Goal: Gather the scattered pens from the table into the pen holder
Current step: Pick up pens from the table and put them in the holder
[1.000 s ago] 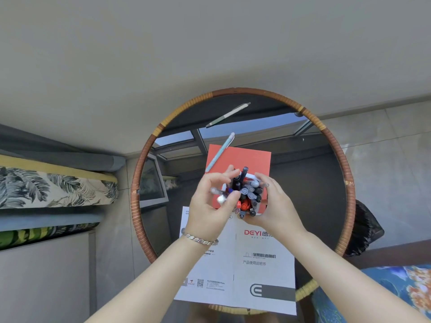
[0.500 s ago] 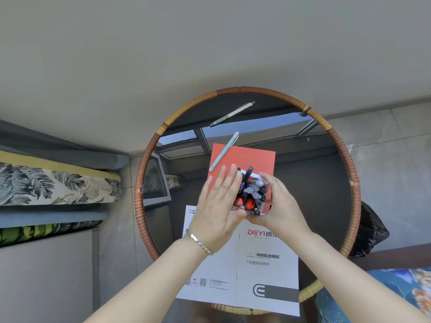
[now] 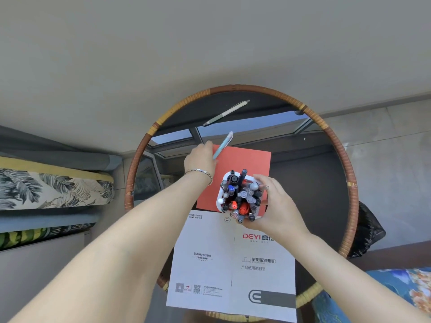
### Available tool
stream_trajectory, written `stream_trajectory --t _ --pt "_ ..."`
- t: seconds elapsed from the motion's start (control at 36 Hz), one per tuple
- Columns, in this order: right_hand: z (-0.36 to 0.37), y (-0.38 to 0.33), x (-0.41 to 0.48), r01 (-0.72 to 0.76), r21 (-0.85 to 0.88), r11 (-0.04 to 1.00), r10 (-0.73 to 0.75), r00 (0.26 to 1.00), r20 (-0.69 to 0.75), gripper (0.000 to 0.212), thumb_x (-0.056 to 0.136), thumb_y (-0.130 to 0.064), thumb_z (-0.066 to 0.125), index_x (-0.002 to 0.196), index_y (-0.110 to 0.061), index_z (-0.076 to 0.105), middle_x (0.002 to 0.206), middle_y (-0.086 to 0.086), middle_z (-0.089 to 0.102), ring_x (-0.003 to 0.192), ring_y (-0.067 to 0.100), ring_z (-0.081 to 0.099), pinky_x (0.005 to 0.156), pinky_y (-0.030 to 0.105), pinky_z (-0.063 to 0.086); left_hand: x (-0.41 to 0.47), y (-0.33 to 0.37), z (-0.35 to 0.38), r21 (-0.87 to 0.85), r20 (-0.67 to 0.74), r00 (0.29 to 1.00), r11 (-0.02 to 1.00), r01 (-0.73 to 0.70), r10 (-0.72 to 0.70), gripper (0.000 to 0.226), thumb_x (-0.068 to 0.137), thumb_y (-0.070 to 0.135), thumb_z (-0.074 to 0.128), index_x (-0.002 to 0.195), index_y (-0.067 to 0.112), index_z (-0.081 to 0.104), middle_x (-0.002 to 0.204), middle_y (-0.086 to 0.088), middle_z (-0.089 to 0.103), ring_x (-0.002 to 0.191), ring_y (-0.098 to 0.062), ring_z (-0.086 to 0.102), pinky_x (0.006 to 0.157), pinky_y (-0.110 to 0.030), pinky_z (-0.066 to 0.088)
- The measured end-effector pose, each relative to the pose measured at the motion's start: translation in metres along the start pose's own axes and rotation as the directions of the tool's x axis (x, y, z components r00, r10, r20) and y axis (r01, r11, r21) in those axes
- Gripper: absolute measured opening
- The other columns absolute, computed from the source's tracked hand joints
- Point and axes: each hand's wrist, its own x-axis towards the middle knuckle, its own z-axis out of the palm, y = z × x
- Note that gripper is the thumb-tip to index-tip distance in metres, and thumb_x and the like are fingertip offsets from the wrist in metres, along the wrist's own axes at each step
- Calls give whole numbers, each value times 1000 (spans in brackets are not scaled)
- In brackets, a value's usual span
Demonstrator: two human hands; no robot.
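A white pen holder [image 3: 220,198], crammed with several pens, stands on a red card [image 3: 247,162] in the middle of the round glass table [image 3: 326,183]. My right hand [image 3: 277,206] is wrapped around the holder's right side. My left hand [image 3: 200,159] has reached to the far left corner of the red card, and its fingers close on the lower end of a light blue pen [image 3: 224,144]. A grey-white pen [image 3: 226,112] lies loose near the table's far rim.
A white printed manual [image 3: 233,259] lies on the near half of the table. The table has a woven rattan rim [image 3: 349,183]. A leaf-patterned cushion [image 3: 46,187] is to the left, a blue floral cushion [image 3: 396,290] at lower right, a black bag [image 3: 368,231] beyond the right rim.
My left hand left the pen holder, moved forward and left, and closed on the light blue pen. My right hand stayed on the holder.
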Motion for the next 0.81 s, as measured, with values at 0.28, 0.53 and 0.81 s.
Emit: stream_trajectory --t 0.28,0.53,0.81 --pt "-9 6 3 -13 117 993 11 1000 12 91 55 -23 85 132 -34 37 127 -25 38 118 9 50 98 35 46 32 15 -31 -201 -95 995 979 -42 23 15 90 7 41 104 2 44 99 -17 50 65 -26 45 54 -34 34" --pt "-45 -4 27 76 132 988 -59 990 -130 86 53 -27 86 125 -42 41 115 -37 41 113 -6 44 96 22 42 95 34 -44 31 -52 991 992 -122 123 30 88 18 56 115 7 49 121 -15 49 105 -34 52 73 -38 42" --pt "-53 -12 26 46 108 993 -28 986 -167 92 56 -28 85 134 -29 37 123 -25 36 116 -1 39 98 26 41 66 42 -22 -146 -80 997 989 -26 15 22 96 18 41 108 -1 44 107 -24 55 85 -35 53 66 -43 43"
